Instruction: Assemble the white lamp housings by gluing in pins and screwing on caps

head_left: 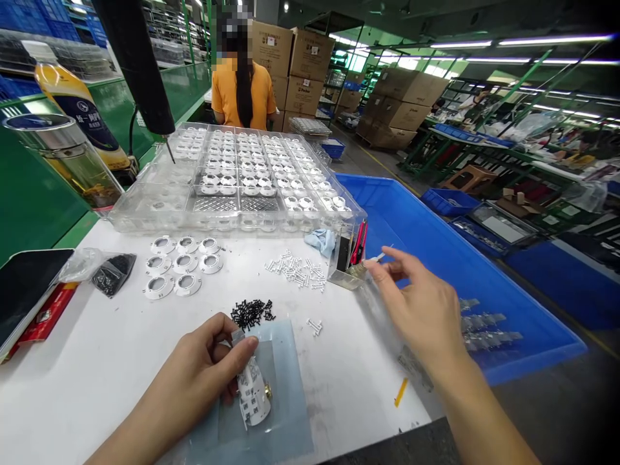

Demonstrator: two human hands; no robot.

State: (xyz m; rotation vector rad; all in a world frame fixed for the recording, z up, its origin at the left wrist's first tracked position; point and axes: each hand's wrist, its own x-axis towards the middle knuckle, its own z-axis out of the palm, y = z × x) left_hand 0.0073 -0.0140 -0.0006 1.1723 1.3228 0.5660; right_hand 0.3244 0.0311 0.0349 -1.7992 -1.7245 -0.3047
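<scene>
White plastic fitting [254,391]: one piece, clamped between the thumb and fingers of the left hand [208,368]. It rests on one clear sheet [290,361] near the front table edge.

Right hand [421,310]: thumb and forefinger pinched on one small white pin [380,257], other fingers loosely spread. It hangs over the right table edge, at 2 o'clock from the fitting.

One clear box [345,268] stands just beside the pin, at 9 o'clock from it. One heap of black screws [252,312] lies at 12 o'clock from the fitting, at the sheet's far edge. One heap of white screws [295,270] lies beyond, at 1 o'clock. Eight white rings [185,263] lie in three rows at 11 o'clock.

One clear tray [145,210] spans the far side of the table [97,361]. One blue bin [436,245] adjoins the right edge. Bare table surface extends at 9 o'clock from the left hand.
</scene>
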